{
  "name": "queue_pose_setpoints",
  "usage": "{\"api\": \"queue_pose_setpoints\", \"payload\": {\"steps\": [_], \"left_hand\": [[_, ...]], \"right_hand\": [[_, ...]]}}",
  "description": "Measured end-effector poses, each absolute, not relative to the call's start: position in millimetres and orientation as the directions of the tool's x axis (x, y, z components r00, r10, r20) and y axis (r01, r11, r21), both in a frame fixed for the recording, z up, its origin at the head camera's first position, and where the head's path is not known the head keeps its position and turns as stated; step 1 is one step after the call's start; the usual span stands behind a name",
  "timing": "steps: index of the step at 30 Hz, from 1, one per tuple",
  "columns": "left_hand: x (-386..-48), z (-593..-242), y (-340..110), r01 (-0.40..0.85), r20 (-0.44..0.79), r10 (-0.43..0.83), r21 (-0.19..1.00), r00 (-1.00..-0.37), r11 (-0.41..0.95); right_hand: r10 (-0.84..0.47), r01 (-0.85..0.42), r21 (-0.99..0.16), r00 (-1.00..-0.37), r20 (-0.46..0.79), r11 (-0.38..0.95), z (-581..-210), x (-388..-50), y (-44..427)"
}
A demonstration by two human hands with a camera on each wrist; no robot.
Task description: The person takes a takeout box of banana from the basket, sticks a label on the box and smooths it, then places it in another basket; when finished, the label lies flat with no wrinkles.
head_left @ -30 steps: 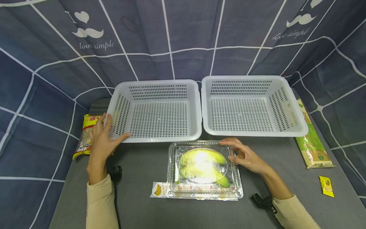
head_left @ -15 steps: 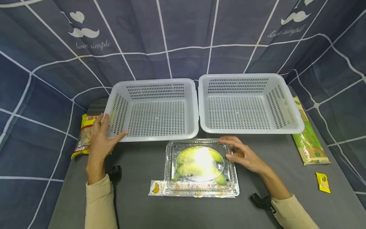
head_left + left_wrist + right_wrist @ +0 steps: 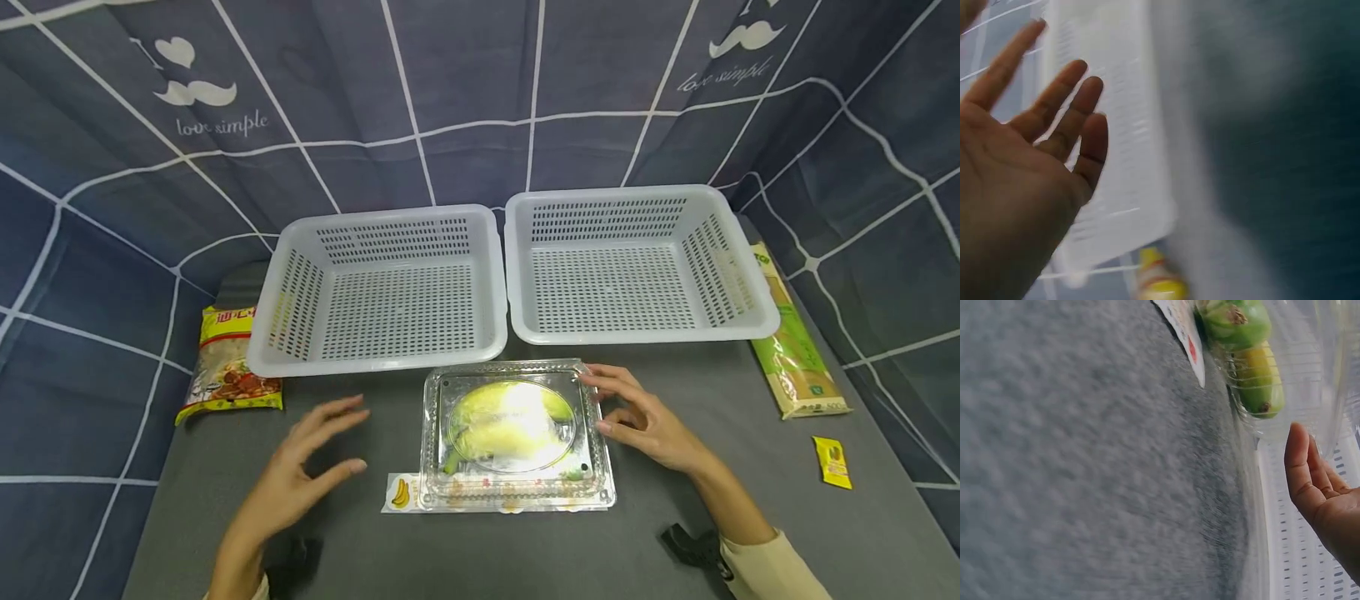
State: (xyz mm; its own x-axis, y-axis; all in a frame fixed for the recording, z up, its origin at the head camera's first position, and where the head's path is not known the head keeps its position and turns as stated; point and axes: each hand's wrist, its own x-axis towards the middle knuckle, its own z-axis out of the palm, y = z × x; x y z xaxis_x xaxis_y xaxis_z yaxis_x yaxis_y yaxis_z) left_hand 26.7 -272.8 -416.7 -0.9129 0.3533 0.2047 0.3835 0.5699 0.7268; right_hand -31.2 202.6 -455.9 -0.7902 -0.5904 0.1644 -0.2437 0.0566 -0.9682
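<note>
A clear plastic clamshell box with yellow-green produce inside lies in the middle of the table in the head view; glare hides part of the contents. At its right edge is my right hand, fingertips touching the upper right side and thumb lower down, fingers loosely bent. My left hand hovers left of the box, fingers spread and holding nothing. Green rounded ends of the produce show through the plastic in the right wrist view. Under the box, a paper strip with a banana picture sticks out.
Two white perforated baskets, a left one and a right one, stand side by side behind the box. A yellow-and-red food bag lies at left. Toward the right are a green-and-tan packet and a small yellow sachet.
My left hand has let go of the left basket's corner and come back toward the front and right. The right hand has stayed at the box's edge. The head view has shifted slightly.
</note>
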Motion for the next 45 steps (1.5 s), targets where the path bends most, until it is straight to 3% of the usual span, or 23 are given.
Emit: {"api": "queue_pose_setpoints", "payload": {"steps": [5,9,15,22,34,40,45], "left_hand": [[50.0,-448.5,-258.5,0.324,0.034,0.486,0.785,-0.874,0.528],[54.1,-464.0,-251.4,0.322,-0.020,0.518,0.763,-0.855,0.561],[52.3,-473.2,-251.1,0.322,-0.033,0.515,0.745,-0.857,0.584],[51.8,-475.9,-250.3,0.404,0.027,0.545,0.701,-0.838,0.588],[52.6,-473.1,-250.3,0.406,0.051,0.601,0.782,-0.798,0.472],[52.7,-469.1,-251.3,0.360,0.000,0.668,0.843,-0.744,0.400],[53.8,-467.1,-252.1,0.294,-0.025,0.764,0.914,-0.645,0.279]], "right_hand": [[-0.576,-0.232,-0.970,-0.803,0.152,0.067,-455.5,-28.2,200.2],[-0.572,-0.231,-0.971,-0.805,0.153,0.065,-457.6,-27.7,198.8],[-0.573,-0.227,-0.972,-0.804,0.157,0.052,-457.4,-28.3,198.2],[-0.572,-0.228,-0.972,-0.805,0.156,0.056,-456.8,-28.6,198.3],[-0.567,-0.236,-0.971,-0.805,0.175,0.036,-457.0,-31.7,197.8],[-0.564,-0.210,-0.977,-0.812,0.154,0.035,-457.6,-32.9,197.7],[-0.565,-0.223,-0.974,-0.810,0.160,0.044,-457.6,-33.5,198.4]]}}
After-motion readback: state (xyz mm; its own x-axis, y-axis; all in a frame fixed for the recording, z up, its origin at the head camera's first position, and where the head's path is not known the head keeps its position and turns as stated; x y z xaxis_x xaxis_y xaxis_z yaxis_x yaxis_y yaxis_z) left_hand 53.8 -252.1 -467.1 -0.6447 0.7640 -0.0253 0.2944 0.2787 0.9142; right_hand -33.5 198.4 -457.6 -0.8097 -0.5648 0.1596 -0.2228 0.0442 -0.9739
